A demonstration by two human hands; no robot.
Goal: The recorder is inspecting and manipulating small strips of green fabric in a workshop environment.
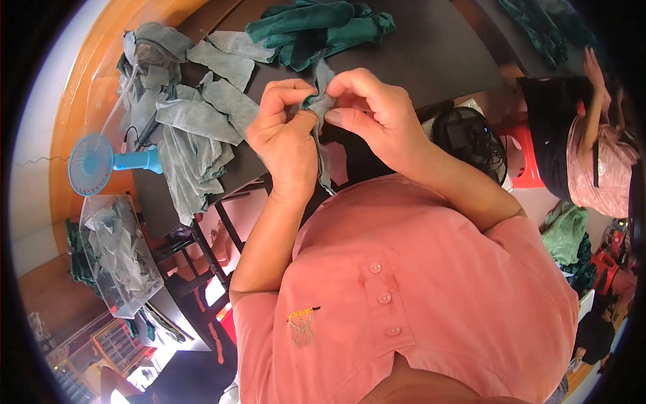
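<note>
A narrow grey-green fabric strip (323,145) hangs between my hands over the near edge of the dark table, a darker green side showing at its fold. My left hand (286,131) pinches it between thumb and fingers. From the other side, the thumb and fingertips of my right hand (380,118) close on the same strip. Beyond my hands lies a bundle of dark green velvety fabric (316,30). Pale grey-green fabric pieces (202,114) are spread in overlapping layers left of my left hand.
A blue fan (92,163) stands at the table's left. Below it is a clear bin (120,252) filled with fabric scraps. A black bag-like object (468,138) and a red stool (525,158) are at right. Another person (602,161) is at the far right.
</note>
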